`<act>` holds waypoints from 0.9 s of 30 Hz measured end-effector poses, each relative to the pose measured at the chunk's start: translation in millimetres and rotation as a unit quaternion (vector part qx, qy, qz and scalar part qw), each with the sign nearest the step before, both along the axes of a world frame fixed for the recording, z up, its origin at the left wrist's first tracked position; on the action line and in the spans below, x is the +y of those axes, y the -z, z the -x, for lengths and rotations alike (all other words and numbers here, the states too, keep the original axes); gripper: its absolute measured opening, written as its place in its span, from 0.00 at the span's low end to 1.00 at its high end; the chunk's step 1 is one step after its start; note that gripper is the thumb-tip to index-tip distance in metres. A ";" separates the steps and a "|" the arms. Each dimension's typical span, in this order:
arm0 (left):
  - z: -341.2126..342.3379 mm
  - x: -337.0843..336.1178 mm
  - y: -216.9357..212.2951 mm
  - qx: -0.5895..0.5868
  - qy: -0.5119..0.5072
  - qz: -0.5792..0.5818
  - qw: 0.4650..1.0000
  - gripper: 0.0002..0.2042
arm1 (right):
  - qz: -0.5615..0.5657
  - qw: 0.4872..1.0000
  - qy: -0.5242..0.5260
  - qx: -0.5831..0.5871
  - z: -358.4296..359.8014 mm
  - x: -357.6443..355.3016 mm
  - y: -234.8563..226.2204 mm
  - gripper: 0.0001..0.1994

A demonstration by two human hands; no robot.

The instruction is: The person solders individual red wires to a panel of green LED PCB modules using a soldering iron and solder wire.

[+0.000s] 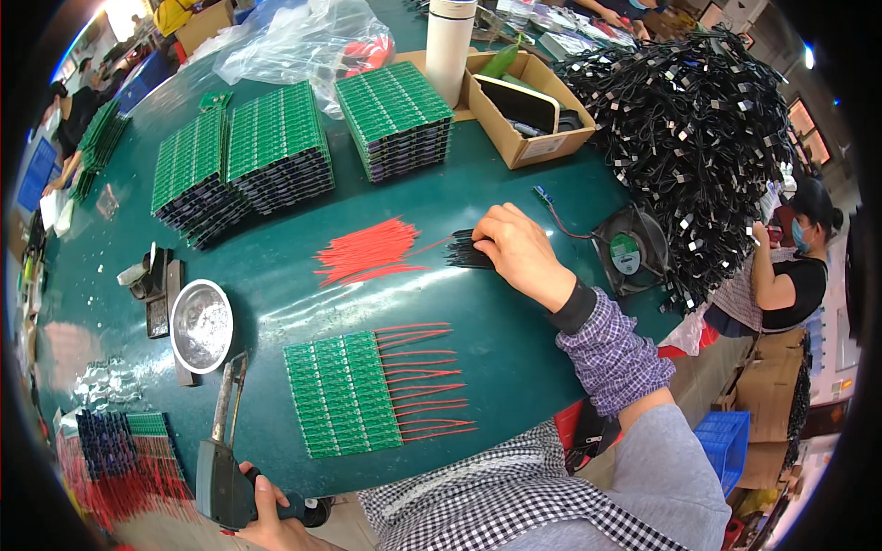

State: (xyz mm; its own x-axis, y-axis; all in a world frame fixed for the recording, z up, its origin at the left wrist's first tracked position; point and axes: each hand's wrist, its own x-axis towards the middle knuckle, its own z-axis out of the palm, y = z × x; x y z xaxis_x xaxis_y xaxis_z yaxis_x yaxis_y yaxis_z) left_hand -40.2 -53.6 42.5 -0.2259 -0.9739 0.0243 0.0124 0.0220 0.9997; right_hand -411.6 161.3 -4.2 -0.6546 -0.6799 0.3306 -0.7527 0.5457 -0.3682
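Observation:
My left hand [265, 512] is wrapped round the handle of a dark soldering gun [223, 482], its long metal tip pointing up toward a round metal bowl [202, 323]. My right hand [516, 246] is closed over the right end of a bundle of short black wires [464, 251]; its fingertips press on them, and how many it grips is hidden. Left of the black wires lies a pile of red wires [372, 246]. In front of me a green circuit board panel [340, 395] lies flat, with red wires [427, 390] sticking out from its right edge.
Stacked green panels [393, 115] stand at the back. Behind my right hand are a cardboard box [528, 138], a white bottle [449, 55] and a small fan [629, 250]. A heap of black cables [689, 138] rises at the right. Wired panels [115, 450] lie at the left front. A co-worker [795, 266] sits right.

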 end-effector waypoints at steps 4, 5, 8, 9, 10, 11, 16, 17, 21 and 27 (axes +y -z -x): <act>4.5 3.5 -3.9 -0.014 -0.014 0.013 1.000 0.15 | -0.001 1.000 -0.007 0.015 -3.7 -2.4 -2.1 0.05; 7.2 3.4 -2.7 -0.008 -0.013 0.013 1.000 0.15 | -0.001 1.000 -0.006 0.021 -3.6 -1.0 -0.1 0.05; 10.0 4.5 -3.2 -0.032 0.001 -0.009 0.999 0.16 | 0.002 0.999 -0.014 0.032 -3.3 2.7 5.6 0.07; 11.5 5.4 -4.5 -0.025 0.004 -0.016 1.000 0.16 | -0.003 0.999 -0.019 0.045 -3.2 3.0 4.2 0.07; 11.9 6.2 -4.7 -0.018 0.007 -0.024 1.000 0.16 | -0.007 0.998 -0.023 0.057 -3.1 3.6 3.0 0.07; 11.0 5.7 -4.2 -0.019 0.006 -0.024 1.000 0.16 | -0.010 0.997 -0.030 0.070 -2.8 2.0 2.0 0.07; 9.5 3.8 -1.4 -0.033 0.000 -0.021 0.999 0.16 | -0.012 0.996 -0.049 0.069 -2.5 4.1 1.5 0.08; 10.0 3.8 0.0 -0.033 0.000 -0.022 0.999 0.16 | -0.004 0.996 -0.054 0.068 -2.6 4.7 2.8 0.08; 6.6 -0.9 12.1 -0.048 0.003 0.008 0.999 0.17 | 0.006 0.997 -0.047 0.062 -4.4 4.3 -1.1 0.07; 5.9 2.3 5.9 -0.041 0.012 0.014 0.999 0.18 | 0.024 0.997 -0.045 0.065 -7.9 4.1 -6.2 0.06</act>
State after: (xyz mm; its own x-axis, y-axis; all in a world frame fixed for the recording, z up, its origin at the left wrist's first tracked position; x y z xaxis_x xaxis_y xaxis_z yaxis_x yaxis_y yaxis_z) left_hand -46.1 -51.3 36.7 -0.2515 -0.9673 0.0325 -0.0688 0.0514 0.9963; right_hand -403.8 165.4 2.0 -0.5404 -0.7161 0.4419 -0.8414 0.4574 -0.2878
